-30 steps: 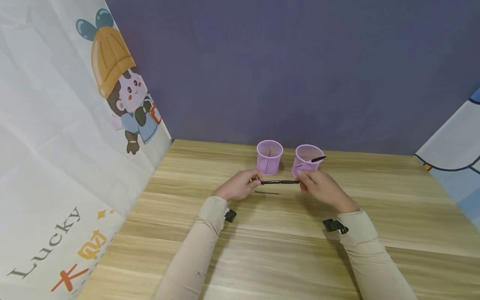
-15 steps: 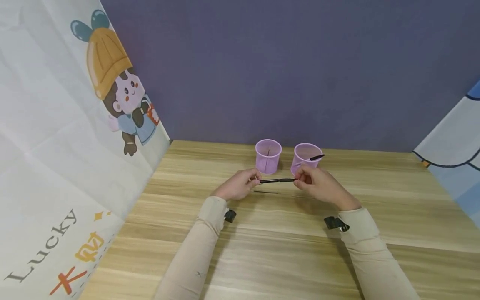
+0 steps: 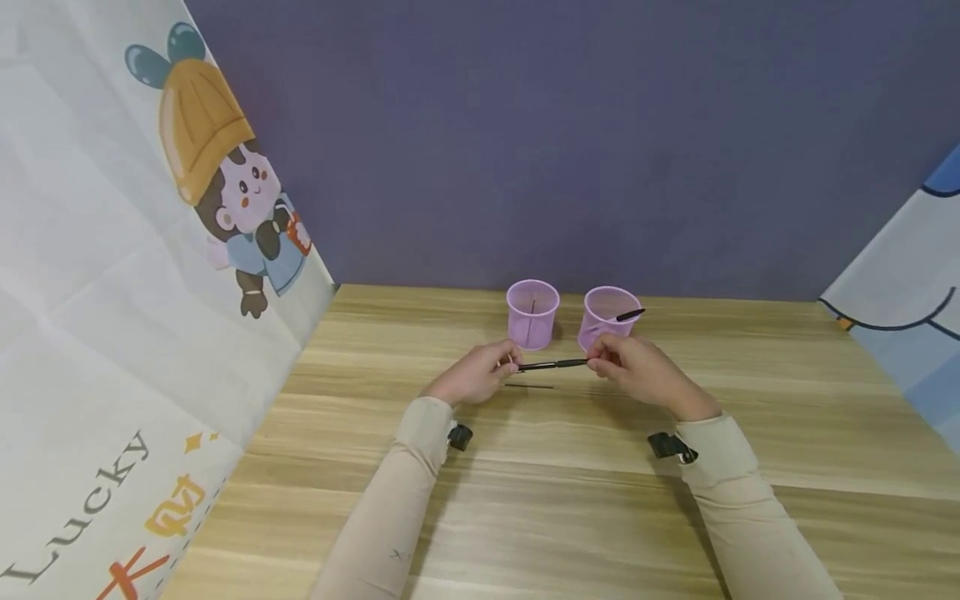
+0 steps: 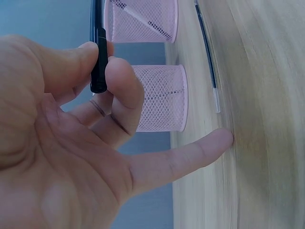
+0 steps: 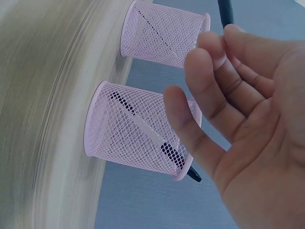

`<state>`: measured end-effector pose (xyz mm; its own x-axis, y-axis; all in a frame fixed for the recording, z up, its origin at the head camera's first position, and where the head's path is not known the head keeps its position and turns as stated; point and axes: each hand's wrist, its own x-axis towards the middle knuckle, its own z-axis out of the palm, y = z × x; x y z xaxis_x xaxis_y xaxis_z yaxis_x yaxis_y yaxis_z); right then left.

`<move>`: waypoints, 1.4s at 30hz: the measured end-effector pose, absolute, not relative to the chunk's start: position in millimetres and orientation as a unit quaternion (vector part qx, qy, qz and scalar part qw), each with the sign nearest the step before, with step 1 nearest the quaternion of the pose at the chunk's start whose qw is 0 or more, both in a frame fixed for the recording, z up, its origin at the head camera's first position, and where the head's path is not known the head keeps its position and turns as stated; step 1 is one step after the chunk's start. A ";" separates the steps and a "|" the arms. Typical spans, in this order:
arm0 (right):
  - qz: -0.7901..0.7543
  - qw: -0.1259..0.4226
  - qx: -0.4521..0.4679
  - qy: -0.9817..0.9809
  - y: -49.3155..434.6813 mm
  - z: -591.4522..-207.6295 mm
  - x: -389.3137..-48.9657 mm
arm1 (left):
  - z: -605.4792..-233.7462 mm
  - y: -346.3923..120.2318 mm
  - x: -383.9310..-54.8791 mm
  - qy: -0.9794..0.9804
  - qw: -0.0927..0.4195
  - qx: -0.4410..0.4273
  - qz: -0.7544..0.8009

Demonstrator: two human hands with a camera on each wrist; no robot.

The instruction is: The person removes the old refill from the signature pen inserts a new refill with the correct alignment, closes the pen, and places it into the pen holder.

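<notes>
A black pen [image 3: 553, 365] is held level between both hands, just above the table. My left hand [image 3: 476, 372] pinches its clip end [image 4: 98, 71] between thumb and index finger, the little finger stretched down toward the wood. At the pen's other end [image 5: 225, 13], my right hand [image 3: 645, 375] pinches the tip with thumb and index finger; the tip itself is hidden by the fingers. A thin pen refill [image 4: 208, 55] with dark ink lies on the table below the pen.
Two pink mesh cups stand behind the hands. The left cup [image 3: 546, 331] has a thin dark stick like a refill [image 3: 532, 320] in it; the right cup [image 3: 592, 323] holds a black-ended pen [image 3: 631, 315]. A dark wall [image 3: 570, 142] rises behind the wooden table [image 3: 540, 517].
My right hand has shifted slightly left along the pen, its fingers now at the very tip. The left hand keeps its pinch. The whole head view has drifted a little.
</notes>
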<state>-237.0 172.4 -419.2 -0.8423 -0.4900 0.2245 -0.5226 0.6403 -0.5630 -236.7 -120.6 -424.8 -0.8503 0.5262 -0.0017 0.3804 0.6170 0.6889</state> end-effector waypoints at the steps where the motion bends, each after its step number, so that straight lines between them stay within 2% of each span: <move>1: 0.318 0.026 0.281 -0.905 172.6 -419.0 -236.5 | -424.8 -120.3 -236.3 0.894 0.102 0.255 0.355; 14: 0.286 0.046 0.302 -0.908 169.0 -416.2 -234.9 | -424.3 -123.3 -234.4 0.893 0.101 0.258 0.356; 42: 0.266 0.039 0.307 -0.913 162.9 -417.5 -233.0 | -424.8 -125.2 -233.9 0.884 0.103 0.267 0.370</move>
